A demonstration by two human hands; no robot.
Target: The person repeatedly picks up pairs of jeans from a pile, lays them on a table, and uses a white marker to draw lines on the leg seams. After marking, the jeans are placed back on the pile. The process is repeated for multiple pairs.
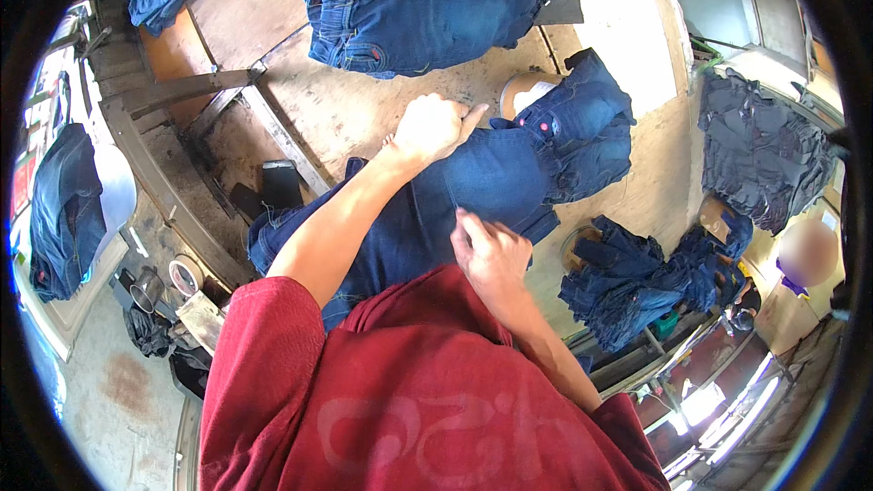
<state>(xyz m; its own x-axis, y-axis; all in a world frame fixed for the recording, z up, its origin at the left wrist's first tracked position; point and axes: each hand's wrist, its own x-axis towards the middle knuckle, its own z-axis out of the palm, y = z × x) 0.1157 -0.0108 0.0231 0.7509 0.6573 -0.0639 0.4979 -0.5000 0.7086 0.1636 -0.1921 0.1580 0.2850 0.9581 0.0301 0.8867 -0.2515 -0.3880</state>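
Note:
A pair of dark blue jeans (400,209) lies across the table in front of me, partly over my lap. At its far edge my left hand (435,130) is closed, with the thumb sticking out to the right; what its curled fingers hold, if anything, is hidden. My right hand (492,253) rests low over the denim with its fingers drawn together in a pinch, and their contents are too small to make out. Just right of the jeans, a folded bundle of blue denim (587,132) touches them.
Stacked jeans (400,14) cover the far side of the wooden table (436,82). More denim piles (627,277) lie to the right, with black garments (759,145) beyond. A metal frame (282,132) edges the table's left. Another person (805,259) is at the far right.

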